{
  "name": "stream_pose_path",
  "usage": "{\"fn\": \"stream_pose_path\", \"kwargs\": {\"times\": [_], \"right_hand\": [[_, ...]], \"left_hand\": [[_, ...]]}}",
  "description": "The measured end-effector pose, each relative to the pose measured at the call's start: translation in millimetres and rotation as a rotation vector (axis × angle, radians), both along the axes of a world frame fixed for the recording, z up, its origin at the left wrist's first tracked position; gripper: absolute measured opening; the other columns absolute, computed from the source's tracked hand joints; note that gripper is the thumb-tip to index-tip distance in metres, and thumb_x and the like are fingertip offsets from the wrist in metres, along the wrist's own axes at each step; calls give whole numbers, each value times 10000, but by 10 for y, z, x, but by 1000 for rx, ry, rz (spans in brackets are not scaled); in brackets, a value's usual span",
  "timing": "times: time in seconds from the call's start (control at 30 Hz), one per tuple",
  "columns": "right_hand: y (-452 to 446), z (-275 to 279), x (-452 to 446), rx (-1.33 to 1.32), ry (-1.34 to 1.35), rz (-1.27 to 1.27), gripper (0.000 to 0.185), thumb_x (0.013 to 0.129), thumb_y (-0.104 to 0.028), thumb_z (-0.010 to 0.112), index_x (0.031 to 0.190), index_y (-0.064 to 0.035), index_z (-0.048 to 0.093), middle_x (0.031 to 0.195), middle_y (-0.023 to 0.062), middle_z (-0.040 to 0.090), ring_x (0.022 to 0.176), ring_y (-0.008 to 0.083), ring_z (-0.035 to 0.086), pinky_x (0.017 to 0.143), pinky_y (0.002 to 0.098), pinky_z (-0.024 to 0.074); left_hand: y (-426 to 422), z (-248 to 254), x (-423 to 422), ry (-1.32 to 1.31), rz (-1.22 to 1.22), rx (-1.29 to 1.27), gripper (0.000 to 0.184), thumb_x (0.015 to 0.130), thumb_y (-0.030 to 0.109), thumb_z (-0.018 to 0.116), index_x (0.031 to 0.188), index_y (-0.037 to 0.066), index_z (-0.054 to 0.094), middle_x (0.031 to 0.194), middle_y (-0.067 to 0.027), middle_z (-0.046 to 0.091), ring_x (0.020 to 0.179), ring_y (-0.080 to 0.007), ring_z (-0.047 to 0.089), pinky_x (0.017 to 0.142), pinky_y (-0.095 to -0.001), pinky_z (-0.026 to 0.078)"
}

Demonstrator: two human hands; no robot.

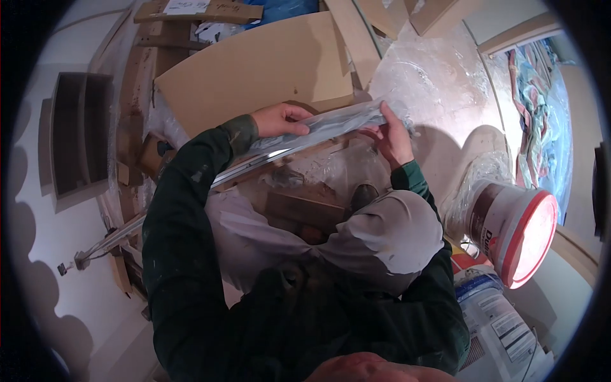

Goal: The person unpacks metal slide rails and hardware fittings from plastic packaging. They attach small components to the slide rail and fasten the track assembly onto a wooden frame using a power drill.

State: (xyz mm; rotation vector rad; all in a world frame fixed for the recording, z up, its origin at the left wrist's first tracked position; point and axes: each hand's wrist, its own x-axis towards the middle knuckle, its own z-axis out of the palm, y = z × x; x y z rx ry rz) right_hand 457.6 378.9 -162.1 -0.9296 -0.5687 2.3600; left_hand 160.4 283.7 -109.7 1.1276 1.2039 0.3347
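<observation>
A long bundle in clear plastic wrap (pixel 340 121) stretches between my two hands, above my knees. My left hand (pixel 280 120) is closed on its left part, thumb on top and fingers bent. At the bundle's right end, my right hand (pixel 391 140) grips it with the thumb and index finger raised along the edge; the other fingers are partly hidden. Just below the bundle, a long metal rail (pixel 248 167) runs down to the left. What lies inside the plastic is too blurred to tell.
A large cardboard sheet (pixel 254 67) lies ahead. At the right stand a tub with a red lid (pixel 525 235) and a white bucket (pixel 499 325). Crumpled plastic sheeting (pixel 538 121) hangs far right. A recessed dark box (pixel 81 134) is in the left wall.
</observation>
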Motion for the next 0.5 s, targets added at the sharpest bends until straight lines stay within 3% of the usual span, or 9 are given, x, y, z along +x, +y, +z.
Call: {"fn": "stream_pose_path", "kwargs": {"times": [0.17, 0.23, 0.27, 0.33, 0.37, 0.43, 0.5], "right_hand": [[217, -248, 435, -24, -42, -216, 358, 960, -347, 567, 1081, -10, 579, 936, 119, 674, 699, 227, 670, 615, 356, 607], [280, -174, 655, -53, -117, -314, 346, 958, -361, 570, 1050, -28, 590, 922, 106, 672, 662, 212, 648, 590, 333, 593], [275, -121, 754, -34, -131, -359, 345, 959, -365, 568, 1049, -33, 588, 920, 104, 673, 661, 209, 643, 581, 324, 583], [313, -97, 927, 20, -136, -414, 339, 962, -367, 561, 1057, -43, 587, 926, 100, 673, 672, 205, 637, 575, 310, 570], [308, -90, 989, 48, -131, -423, 334, 965, -365, 556, 1066, -48, 586, 933, 99, 673, 684, 204, 636, 578, 305, 566], [291, -125, 1029, 23, -107, -445, 341, 967, -364, 553, 1094, -48, 583, 955, 98, 671, 712, 201, 634, 605, 296, 561], [275, -213, 1059, -13, -59, -467, 364, 962, -383, 558, 1119, -56, 583, 980, 94, 668, 722, 200, 632, 639, 299, 559]], "left_hand": [[5, -5, -351, 28, -36, -124, 496, 907, 359, 656, 1304, 76, 568, 1222, -33, 615, 1086, -146, 545, 1009, -286, 378], [-95, -200, -549, 1, -33, -66, 516, 915, 396, 635, 1326, 96, 550, 1159, -30, 626, 1056, -122, 552, 950, -281, 436], [-151, -52, -517, -7, -23, -86, 516, 915, 396, 635, 1326, 96, 550, 1159, -30, 626, 1056, -122, 552, 950, -281, 436], [-92, 483, -444, -92, 43, -108, 456, 930, 300, 629, 1321, 85, 533, 1030, -30, 604, 964, -99, 558, 861, -288, 508], [-85, 480, -421, -95, 53, -122, 456, 930, 300, 629, 1321, 85, 533, 1030, -30, 604, 964, -99, 558, 861, -288, 508], [18, 488, -336, -184, 113, 129, 396, 917, 248, 657, 1262, 74, 569, 928, -4, 619, 826, -76, 580, 705, -243, 518], [48, 618, -236, -163, 210, 163, 301, 910, 176, 662, 1178, 54, 599, 890, 2, 622, 768, -79, 576, 688, -230, 516]]}}
